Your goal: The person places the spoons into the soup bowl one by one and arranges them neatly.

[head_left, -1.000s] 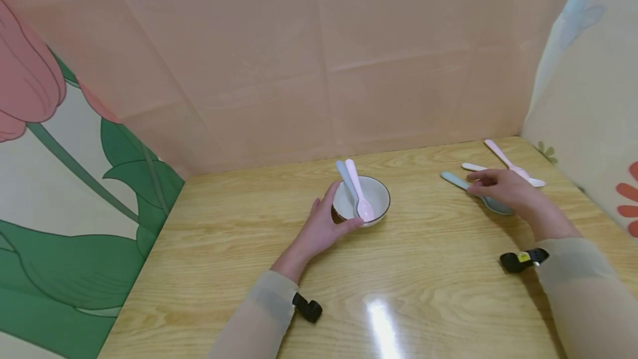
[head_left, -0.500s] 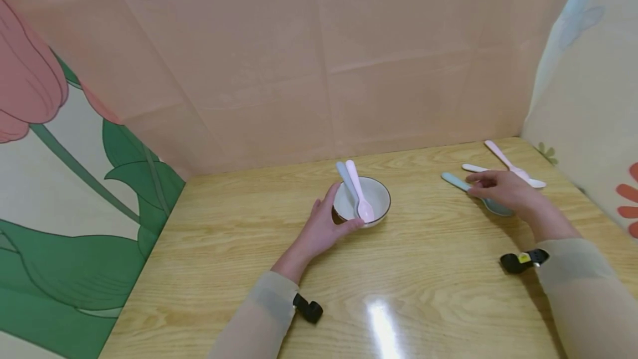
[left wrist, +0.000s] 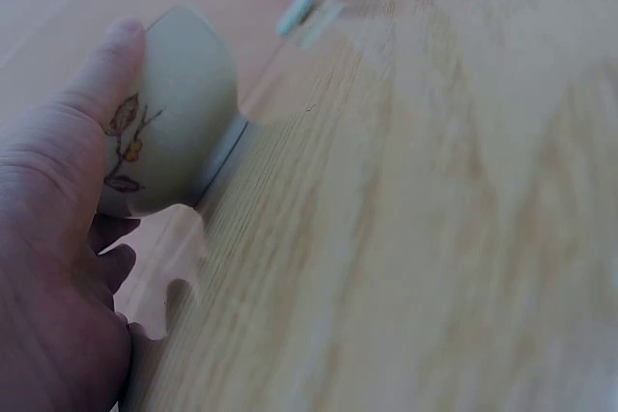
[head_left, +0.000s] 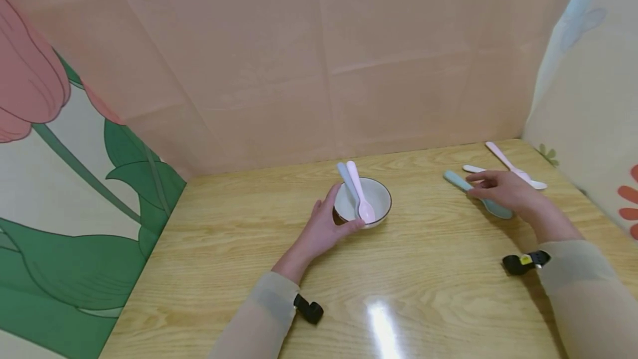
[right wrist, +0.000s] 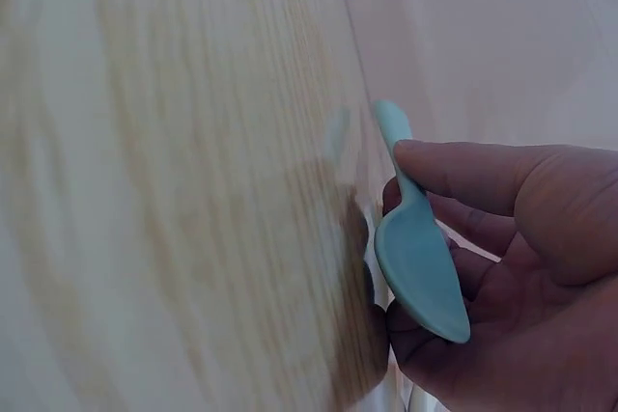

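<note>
My left hand [head_left: 324, 229] grips a small white bowl [head_left: 380, 195] with a dark rim, thumb at the near side and fingers round the left. A leafy branch pattern decorates the outside of the bowl [left wrist: 183, 103] in the left wrist view. Inside lean a pink spoon [head_left: 366, 210] and a blue-grey utensil [head_left: 345, 173], whose lower end is hidden. Over at the right, my right hand [head_left: 508, 188] pinches a pale green spoon [head_left: 456, 180] between thumb and fingers. In the right wrist view, this spoon [right wrist: 420, 262] hangs just off the tabletop.
Beyond my right hand lie a pink utensil [head_left: 498, 154] and a white one [head_left: 473, 169], partly covered by the hand. The wooden table [head_left: 239, 220] meets a plain pinkish sheet [head_left: 259, 98] at the back. Printed panels stand at both sides.
The green spoon has tilted slightly within my right hand's fingers. My left hand and the bowl keep their place; the whole view has shifted very little.
</note>
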Motion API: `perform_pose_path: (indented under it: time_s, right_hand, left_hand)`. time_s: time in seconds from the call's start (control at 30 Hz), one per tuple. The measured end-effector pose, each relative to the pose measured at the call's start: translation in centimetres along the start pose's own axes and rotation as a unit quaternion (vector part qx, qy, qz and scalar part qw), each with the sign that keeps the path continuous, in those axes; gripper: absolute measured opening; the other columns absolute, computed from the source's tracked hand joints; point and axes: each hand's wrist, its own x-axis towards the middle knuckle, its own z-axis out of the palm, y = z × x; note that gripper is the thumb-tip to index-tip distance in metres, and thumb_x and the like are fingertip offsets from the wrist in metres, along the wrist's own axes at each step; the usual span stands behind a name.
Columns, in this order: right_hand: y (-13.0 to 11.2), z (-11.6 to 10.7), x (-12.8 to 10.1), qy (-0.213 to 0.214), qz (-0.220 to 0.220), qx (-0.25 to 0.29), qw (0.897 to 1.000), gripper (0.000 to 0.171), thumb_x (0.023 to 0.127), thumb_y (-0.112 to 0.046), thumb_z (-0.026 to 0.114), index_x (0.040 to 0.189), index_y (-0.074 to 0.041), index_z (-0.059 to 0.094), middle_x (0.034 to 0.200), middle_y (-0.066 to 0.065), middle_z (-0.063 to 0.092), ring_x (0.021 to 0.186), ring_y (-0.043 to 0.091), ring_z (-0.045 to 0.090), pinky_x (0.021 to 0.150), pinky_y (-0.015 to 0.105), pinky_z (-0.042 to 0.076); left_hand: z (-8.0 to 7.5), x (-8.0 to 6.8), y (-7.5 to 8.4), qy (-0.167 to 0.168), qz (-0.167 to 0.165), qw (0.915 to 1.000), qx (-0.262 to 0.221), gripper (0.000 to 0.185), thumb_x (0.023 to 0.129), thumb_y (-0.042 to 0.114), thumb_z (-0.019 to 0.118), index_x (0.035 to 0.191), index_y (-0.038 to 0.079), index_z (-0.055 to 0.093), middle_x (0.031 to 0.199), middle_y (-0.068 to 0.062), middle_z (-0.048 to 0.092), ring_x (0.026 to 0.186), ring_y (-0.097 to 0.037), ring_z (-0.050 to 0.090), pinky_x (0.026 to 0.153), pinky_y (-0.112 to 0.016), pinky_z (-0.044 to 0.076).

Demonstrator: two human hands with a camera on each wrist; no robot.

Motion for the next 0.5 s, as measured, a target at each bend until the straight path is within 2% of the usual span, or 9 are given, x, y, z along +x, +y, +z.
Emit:
perform_pose_path:
  time_s: [0.13,0.3,0.5]
  right_hand:
    - [0.01,-0.02,0.05,-0.002,0.001,0.015,1.000,0.056,0.112,-0.024,0.069,0.153,0.010,0.055,0.132,0.032,0.068,0.110,0.026,0.064,0.078,0.018,0.050]
    - [0.05,0.11,0.42,0.001,0.003,0.035,0.999,0.059,0.111,-0.024,0.071,0.156,0.009,0.052,0.126,0.024,0.070,0.100,0.013,0.061,0.078,0.019,0.050]
    - [-0.75,-0.17,0.52,0.001,0.009,0.034,0.999,0.063,0.113,-0.028,0.067,0.162,0.006,0.045,0.132,0.025,0.065,0.105,0.020,0.060,0.080,0.019,0.048]
  left_hand:
    - [0.02,0.08,-0.01,0.001,0.000,1.0000,-0.001,0.106,0.092,0.057,0.088,0.175,0.035,0.026,0.168,-0.002,0.049,0.165,-0.043,0.020,0.133,-0.063,0.008]
    - [0.09,0.07,0.04,0.004,-0.005,1.0000,-0.001,0.105,0.092,0.057,0.088,0.175,0.037,0.026,0.168,-0.003,0.049,0.165,-0.049,0.015,0.130,-0.070,0.015]
    - [0.13,0.02,0.13,0.004,-0.016,0.9999,-0.003,0.105,0.092,0.059,0.087,0.175,0.040,0.026,0.170,-0.003,0.046,0.164,-0.053,0.012,0.125,-0.077,0.020]
